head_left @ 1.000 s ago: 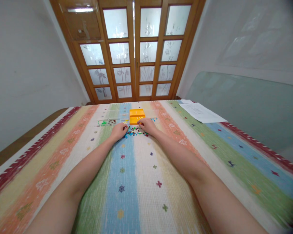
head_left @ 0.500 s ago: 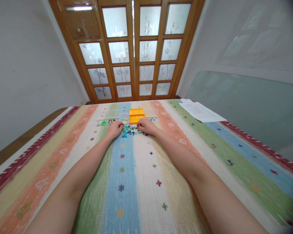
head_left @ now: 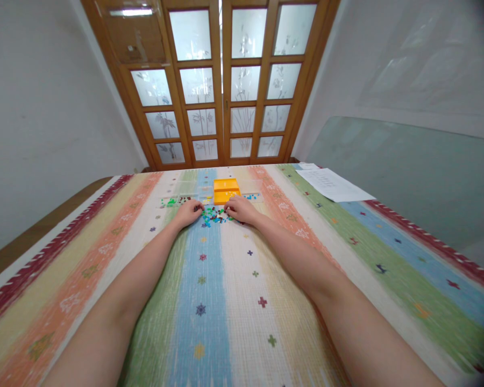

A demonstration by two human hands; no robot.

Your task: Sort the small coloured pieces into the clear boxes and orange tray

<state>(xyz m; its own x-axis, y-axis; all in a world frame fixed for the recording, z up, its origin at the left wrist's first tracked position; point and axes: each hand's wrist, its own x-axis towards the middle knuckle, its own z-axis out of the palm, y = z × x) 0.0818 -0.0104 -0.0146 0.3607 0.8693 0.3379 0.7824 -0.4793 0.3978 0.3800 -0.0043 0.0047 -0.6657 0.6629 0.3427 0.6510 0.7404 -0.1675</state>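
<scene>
A loose pile of small blue, green and dark red pieces [head_left: 213, 217] lies on the cloth between my hands. At its left edge is my left hand [head_left: 189, 213], fingers curled and tips together; whatever they pinch is too small to make out. My right hand [head_left: 241, 209] rests over the pile's right side with bent fingers pointing down among the pieces, its fingertips partly hidden. Just beyond the pile stands an open orange-yellow box [head_left: 226, 184]. Beside it are clear compartments holding green pieces [head_left: 170, 202], dark red pieces [head_left: 184, 199], yellow pieces [head_left: 207, 199] and blue pieces [head_left: 251, 197].
A striped tablecloth [head_left: 201, 333] covers the table. White paper sheets [head_left: 334, 185] lie at the far right. Behind the table's far edge is a wooden door with glass panes [head_left: 242, 119]; a pale green glass panel [head_left: 411, 177] leans along the right wall.
My right hand has shifted slightly left over the pile. My left hand has moved very little and stays at the pile's left edge.
</scene>
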